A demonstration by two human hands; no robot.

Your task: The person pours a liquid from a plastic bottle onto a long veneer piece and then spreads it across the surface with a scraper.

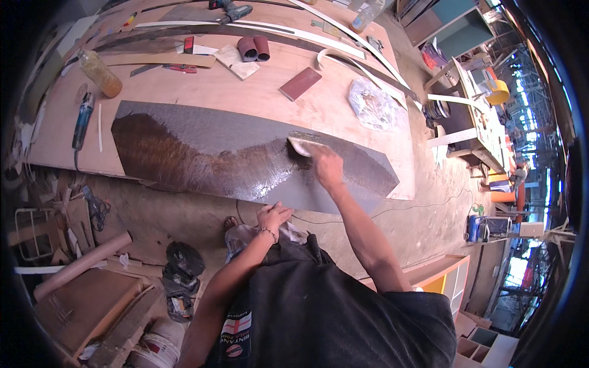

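A long grey sheet (pixel 221 124) with angled ends lies across the worktable before me. Wet, glossy brown liquid (pixel 156 147) coats a wide band along it, and bright light glints off its middle. My right hand (pixel 327 166) is closed on a pale flat spreader (pixel 301 147), its edge against the sheet right of centre. A small patch of the liquid lies just beyond the spreader. My left hand (pixel 274 215) is at the sheet's near edge, close to my body. Whether its fingers grip that edge or only rest there is unclear.
On the wooden worktable (pixel 161 87) lie an angle grinder (pixel 84 119), a bottle of amber liquid (pixel 100 73), sandpaper rolls (pixel 254 48), a reddish-brown block (pixel 300 83), a crumpled plastic bag (pixel 373 103) and a cordless drill (pixel 230 10). A cable (pixel 414 209) crosses the floor.
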